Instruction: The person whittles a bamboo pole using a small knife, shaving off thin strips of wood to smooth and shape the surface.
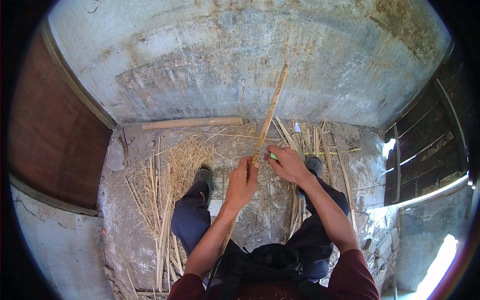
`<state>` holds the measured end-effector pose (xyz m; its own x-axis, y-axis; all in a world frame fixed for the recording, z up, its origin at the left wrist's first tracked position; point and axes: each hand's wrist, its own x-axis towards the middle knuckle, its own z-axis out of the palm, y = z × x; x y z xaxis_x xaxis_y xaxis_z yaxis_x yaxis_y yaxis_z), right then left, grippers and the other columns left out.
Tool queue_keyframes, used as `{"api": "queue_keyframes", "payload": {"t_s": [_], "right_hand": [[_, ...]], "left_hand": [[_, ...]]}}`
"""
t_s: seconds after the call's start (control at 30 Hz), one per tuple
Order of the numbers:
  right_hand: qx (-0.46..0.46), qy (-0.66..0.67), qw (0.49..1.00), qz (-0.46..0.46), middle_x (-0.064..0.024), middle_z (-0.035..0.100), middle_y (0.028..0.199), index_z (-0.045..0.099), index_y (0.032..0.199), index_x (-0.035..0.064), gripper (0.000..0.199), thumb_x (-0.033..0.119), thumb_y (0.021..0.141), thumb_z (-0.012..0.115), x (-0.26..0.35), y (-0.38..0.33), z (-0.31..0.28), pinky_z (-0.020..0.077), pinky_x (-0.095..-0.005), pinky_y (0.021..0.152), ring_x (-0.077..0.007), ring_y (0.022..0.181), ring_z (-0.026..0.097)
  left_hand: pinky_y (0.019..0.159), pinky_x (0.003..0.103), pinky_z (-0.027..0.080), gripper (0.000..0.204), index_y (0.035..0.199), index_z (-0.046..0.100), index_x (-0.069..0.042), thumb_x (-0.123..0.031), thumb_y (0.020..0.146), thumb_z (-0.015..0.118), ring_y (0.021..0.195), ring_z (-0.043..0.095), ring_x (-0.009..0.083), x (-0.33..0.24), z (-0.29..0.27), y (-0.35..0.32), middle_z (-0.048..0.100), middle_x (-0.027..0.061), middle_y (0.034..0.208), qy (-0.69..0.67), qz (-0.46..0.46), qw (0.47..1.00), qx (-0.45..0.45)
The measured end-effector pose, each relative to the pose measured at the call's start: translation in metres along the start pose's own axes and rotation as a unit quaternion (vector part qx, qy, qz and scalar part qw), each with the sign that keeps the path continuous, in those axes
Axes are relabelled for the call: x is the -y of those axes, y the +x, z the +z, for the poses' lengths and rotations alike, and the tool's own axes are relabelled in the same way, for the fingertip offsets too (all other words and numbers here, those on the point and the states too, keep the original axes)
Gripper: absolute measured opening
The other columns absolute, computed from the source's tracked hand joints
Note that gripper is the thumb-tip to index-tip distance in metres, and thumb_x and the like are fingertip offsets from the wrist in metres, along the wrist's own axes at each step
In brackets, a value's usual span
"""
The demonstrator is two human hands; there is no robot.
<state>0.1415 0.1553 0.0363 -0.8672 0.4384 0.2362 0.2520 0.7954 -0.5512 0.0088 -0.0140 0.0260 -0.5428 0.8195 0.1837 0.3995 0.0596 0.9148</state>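
We see even, soft daylight over the concrete wall (240,65) and floor (265,210), with only faint shadows under the legs. At lower right, sunlight through an opening (440,260) burns out to white glare. The fisheye lens bends the wall edges and leaves black corners around the picture. The centre is sharp; the rim softens slightly.

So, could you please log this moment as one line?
left hand: grips bamboo stick | right hand: holds green-handled tool at stick | floor: straw, strips | pole by wall
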Motion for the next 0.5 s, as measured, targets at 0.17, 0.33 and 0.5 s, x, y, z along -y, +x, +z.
{"api": "queue_keyframes", "payload": {"t_s": [0.17, 0.33, 0.5], "right_hand": [[0.000, 0.005, 1.000, 0.015, -0.0249, 0.072, 0.088, 0.068, 0.113, 0.0020, 0.022, 0.017, 0.096, 0.067, 0.007, 0.001, -0.001, 0.0528, -0.0591, 0.076, -0.0498, 0.086, 0.069], [-0.029, 0.024, 0.999, -0.031, -0.0279, 0.069, 0.083, 0.068, 0.110, -0.0005, 0.020, 0.014, 0.096, 0.066, 0.008, 0.002, 0.003, 0.0516, -0.0584, 0.073, -0.0511, 0.083, 0.068], [-0.037, 0.025, 0.999, -0.030, -0.0297, 0.064, 0.074, 0.067, 0.108, -0.0002, 0.018, 0.013, 0.096, 0.068, 0.013, 0.001, 0.004, 0.0495, -0.0581, 0.067, -0.0520, 0.075, 0.066]], "left_hand": [[0.052, 0.024, 0.034, 0.026, 0.126, 0.061, -0.002, -0.026, 0.115, 0.057, 0.060, 0.044, 0.0026, 0.016, 0.006, 0.002, 0.054, -0.0039, 0.080, -0.191, -0.094, 0.975, 0.070], [0.052, 0.025, 0.034, 0.028, 0.127, 0.060, -0.002, -0.027, 0.115, 0.057, 0.060, 0.044, 0.0037, 0.014, 0.008, 0.002, 0.054, -0.0026, 0.079, -0.165, -0.081, 0.981, 0.063], [0.054, 0.027, 0.037, 0.028, 0.124, 0.061, -0.001, -0.027, 0.114, 0.058, 0.061, 0.047, 0.0059, 0.010, 0.007, 0.002, 0.056, -0.0004, 0.078, -0.130, -0.070, 0.988, 0.046]]}}
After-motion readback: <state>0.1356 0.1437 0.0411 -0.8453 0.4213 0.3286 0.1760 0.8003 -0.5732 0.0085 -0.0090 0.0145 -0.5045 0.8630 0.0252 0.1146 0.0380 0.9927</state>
